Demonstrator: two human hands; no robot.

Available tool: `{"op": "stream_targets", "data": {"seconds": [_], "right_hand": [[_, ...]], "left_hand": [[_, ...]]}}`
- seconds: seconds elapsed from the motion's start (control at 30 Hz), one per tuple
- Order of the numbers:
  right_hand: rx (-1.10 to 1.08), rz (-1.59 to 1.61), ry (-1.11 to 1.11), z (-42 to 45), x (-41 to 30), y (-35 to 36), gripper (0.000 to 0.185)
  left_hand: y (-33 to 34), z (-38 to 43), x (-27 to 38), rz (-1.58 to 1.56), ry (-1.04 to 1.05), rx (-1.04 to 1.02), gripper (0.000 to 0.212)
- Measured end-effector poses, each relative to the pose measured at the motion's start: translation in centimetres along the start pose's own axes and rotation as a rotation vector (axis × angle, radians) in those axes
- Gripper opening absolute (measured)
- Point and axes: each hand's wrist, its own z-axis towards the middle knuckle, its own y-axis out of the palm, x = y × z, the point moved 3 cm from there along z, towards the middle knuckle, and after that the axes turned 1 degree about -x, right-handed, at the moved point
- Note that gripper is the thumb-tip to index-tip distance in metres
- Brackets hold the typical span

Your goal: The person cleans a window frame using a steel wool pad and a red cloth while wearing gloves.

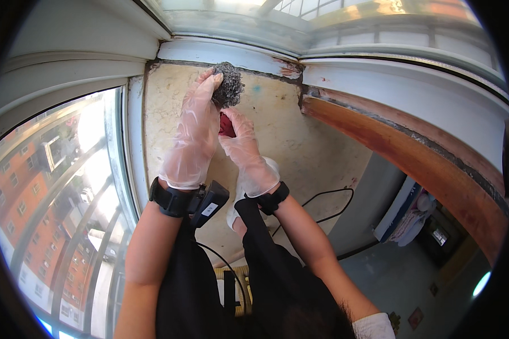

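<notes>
My left hand (pixel 195 123), in a thin clear plastic glove, grips a grey steel wool scourer (pixel 229 84) close to the back edge of a stained beige stone sill (pixel 280 127). Just below it, my right hand (pixel 242 137), gloved the same way, has its fingers closed around a small dark red thing (pixel 226 126). Most of that red thing is covered by the fingers, so its kind cannot be told. The two hands are close together over the sill. A white shoe (pixel 271 166) shows partly behind my right wrist.
White window frames (pixel 233 51) edge the sill at the back, with worn paint at the corner. A reddish-brown wooden board (pixel 386 135) runs along the right. The left window (pixel 68 190) has bars outside. A black cable (pixel 351 199) loops near my right forearm.
</notes>
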Motion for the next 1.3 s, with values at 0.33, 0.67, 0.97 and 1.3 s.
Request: {"op": "stream_targets", "data": {"seconds": [0.33,0.67,0.97,1.3], "right_hand": [[0.101,0.371,0.267,-0.9,2.7,-3.0,0.05],[0.387,0.737,0.369,-1.2,3.6,-7.8,0.031],[0.388,0.738,0.274,0.2,-1.2,-12.8,0.023],[0.406,0.528,0.186,-0.8,-2.2,-12.5,0.027]], "left_hand": [[4.3,-1.1,-4.7,0.197,-0.27,-0.03,0.034],[7.4,-0.1,-4.4,0.311,-0.235,-0.456,0.035],[5.8,-1.1,-3.5,0.599,-0.413,-0.463,0.035],[5.4,-1.4,-3.9,0.776,-0.302,-0.187,0.034]]}}
